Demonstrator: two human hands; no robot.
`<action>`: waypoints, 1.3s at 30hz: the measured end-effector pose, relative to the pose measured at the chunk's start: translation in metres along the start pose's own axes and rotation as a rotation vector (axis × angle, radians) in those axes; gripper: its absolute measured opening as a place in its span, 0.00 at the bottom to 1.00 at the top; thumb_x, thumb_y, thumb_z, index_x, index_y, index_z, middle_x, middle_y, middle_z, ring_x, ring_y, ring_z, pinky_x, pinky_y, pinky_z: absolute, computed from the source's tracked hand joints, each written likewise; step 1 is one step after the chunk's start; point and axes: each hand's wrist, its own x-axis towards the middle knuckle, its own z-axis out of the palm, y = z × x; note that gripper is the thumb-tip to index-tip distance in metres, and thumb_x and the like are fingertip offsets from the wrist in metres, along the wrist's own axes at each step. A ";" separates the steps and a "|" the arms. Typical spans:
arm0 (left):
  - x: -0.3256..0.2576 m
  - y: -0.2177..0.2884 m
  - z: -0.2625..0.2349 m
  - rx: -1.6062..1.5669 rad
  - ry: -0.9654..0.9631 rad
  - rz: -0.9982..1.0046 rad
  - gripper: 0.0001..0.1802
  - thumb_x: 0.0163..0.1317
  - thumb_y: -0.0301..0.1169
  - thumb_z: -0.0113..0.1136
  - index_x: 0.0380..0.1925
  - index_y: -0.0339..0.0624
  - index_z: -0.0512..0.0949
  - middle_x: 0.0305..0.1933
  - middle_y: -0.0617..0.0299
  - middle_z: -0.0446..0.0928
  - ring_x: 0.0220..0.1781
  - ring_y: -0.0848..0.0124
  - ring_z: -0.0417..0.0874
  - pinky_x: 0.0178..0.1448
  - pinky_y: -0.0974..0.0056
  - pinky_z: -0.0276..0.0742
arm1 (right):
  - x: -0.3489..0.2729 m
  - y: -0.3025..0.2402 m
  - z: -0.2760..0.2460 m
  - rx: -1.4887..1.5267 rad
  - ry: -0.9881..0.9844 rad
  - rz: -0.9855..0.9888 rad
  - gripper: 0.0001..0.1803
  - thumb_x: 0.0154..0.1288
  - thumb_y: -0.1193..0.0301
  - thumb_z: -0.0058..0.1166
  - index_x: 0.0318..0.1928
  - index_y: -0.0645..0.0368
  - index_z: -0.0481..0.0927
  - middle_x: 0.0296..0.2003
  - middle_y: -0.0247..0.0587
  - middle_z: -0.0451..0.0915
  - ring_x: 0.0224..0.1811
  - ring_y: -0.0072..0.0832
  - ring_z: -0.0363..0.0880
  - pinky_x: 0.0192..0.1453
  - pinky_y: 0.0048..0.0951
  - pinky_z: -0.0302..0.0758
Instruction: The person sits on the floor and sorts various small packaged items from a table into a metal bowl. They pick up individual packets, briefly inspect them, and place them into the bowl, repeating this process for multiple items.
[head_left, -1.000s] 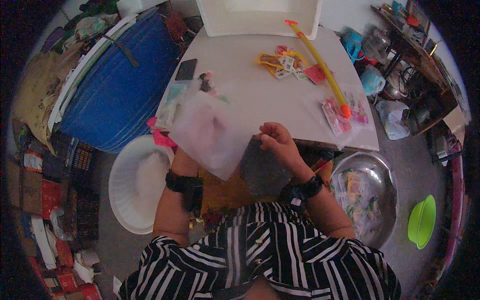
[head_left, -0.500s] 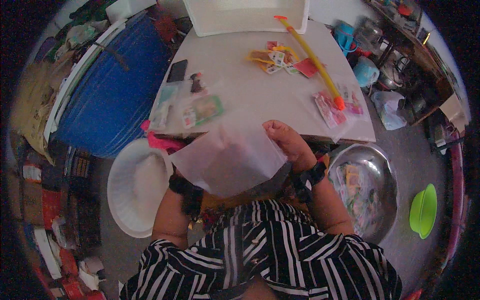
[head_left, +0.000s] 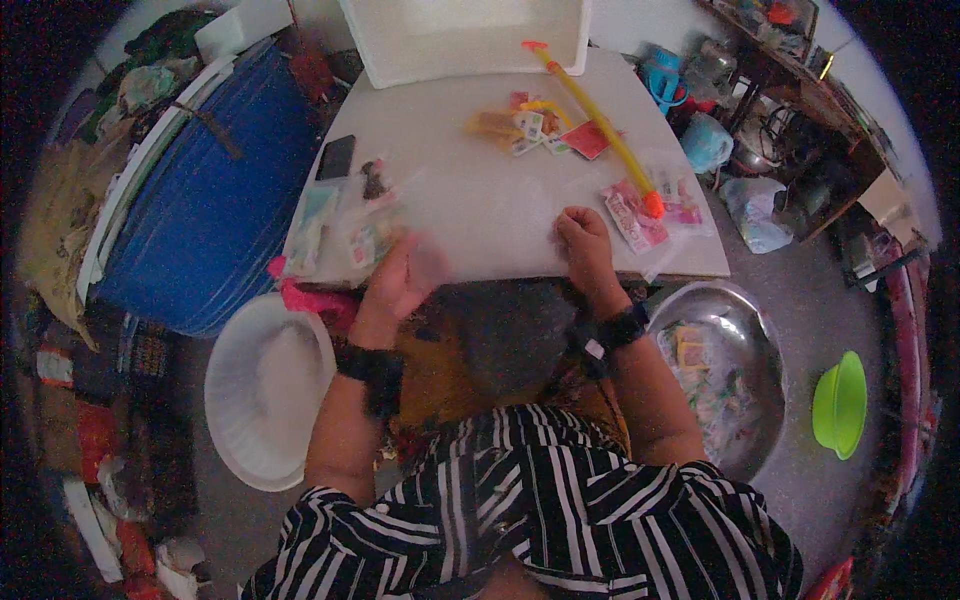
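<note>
Across the middle, a white-topped counter [head_left: 480,180], with the near edge facing the black-and-white striped shirt [head_left: 510,470]. To the left, close beside the counter, a large blue plastic tub [head_left: 210,200]. On the floor [head_left: 800,310] at the right, a round steel basin [head_left: 768,380], with many small packets [head_left: 705,385] inside. On the floor at the left, a white plastic tub [head_left: 225,400], with something pale inside. At the far end of the counter, a white foam box [head_left: 440,30]. From this box toward the right front corner, lying slantwise, a slim yellow tube [head_left: 596,116] with orange ends. Right of the steel basin, a lime-green bowl [head_left: 840,405], tilted.

Above the near edge of the counter, the left hand [head_left: 395,280], blurred; cannot tell whether clamped on something or free. Well apart from it, the right hand [head_left: 588,245], with fingers curled together; cannot tell whether closed on any thin thing.

Just beyond the left hand, on the counter, a green-and-white packet [head_left: 372,242]. Near the right hand, by the tube's lower end, a red-and-white packet [head_left: 632,215]. At the counter's left edge, a black phone [head_left: 336,158].
</note>
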 end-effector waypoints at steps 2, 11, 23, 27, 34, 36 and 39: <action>0.010 0.006 -0.027 0.131 0.012 0.089 0.11 0.51 0.31 0.48 0.35 0.42 0.65 0.36 0.59 0.69 0.36 0.66 0.71 0.40 0.63 0.68 | 0.007 0.007 0.009 -0.069 0.063 -0.086 0.08 0.51 0.74 0.46 0.33 0.60 0.66 0.20 0.31 0.67 0.20 0.18 0.66 0.21 0.17 0.62; 0.061 -0.043 0.011 1.787 0.307 0.704 0.16 0.42 0.32 0.51 0.34 0.39 0.69 0.36 0.50 0.69 0.40 0.57 0.69 0.45 0.60 0.64 | 0.041 0.067 0.000 -0.535 0.205 -0.418 0.13 0.50 0.74 0.46 0.38 0.63 0.64 0.21 0.33 0.67 0.21 0.17 0.65 0.24 0.18 0.64; 0.073 -0.080 0.018 1.701 0.185 0.435 0.13 0.46 0.35 0.47 0.28 0.38 0.70 0.29 0.52 0.71 0.35 0.56 0.70 0.38 0.57 0.65 | 0.025 0.053 0.018 -0.899 0.203 -0.476 0.15 0.49 0.74 0.45 0.39 0.63 0.64 0.22 0.42 0.71 0.22 0.28 0.69 0.26 0.25 0.67; 0.076 -0.083 0.012 1.800 0.159 0.530 0.11 0.45 0.34 0.47 0.27 0.38 0.71 0.29 0.52 0.71 0.36 0.56 0.70 0.37 0.56 0.65 | 0.014 0.043 0.025 -0.937 0.167 -0.493 0.17 0.42 0.70 0.48 0.36 0.64 0.66 0.24 0.44 0.70 0.30 0.36 0.70 0.37 0.30 0.67; 0.074 -0.085 0.014 1.830 0.204 0.633 0.10 0.43 0.32 0.48 0.25 0.40 0.72 0.28 0.53 0.71 0.34 0.56 0.70 0.37 0.55 0.64 | 0.012 0.042 0.025 -1.052 0.131 -0.674 0.16 0.45 0.72 0.46 0.38 0.63 0.66 0.25 0.44 0.69 0.27 0.33 0.69 0.34 0.29 0.66; 0.075 -0.081 0.012 1.853 0.205 0.625 0.09 0.43 0.31 0.48 0.25 0.40 0.72 0.28 0.54 0.71 0.34 0.56 0.70 0.37 0.55 0.64 | 0.013 0.042 0.027 -1.051 0.130 -0.609 0.17 0.44 0.72 0.46 0.37 0.64 0.66 0.27 0.47 0.69 0.30 0.38 0.70 0.37 0.32 0.66; 0.074 -0.082 0.011 1.847 0.222 0.681 0.09 0.43 0.31 0.47 0.25 0.40 0.72 0.28 0.54 0.71 0.34 0.56 0.70 0.37 0.55 0.64 | 0.017 0.047 0.029 -0.968 0.183 -0.539 0.15 0.47 0.72 0.44 0.38 0.63 0.66 0.26 0.47 0.70 0.28 0.37 0.69 0.33 0.32 0.66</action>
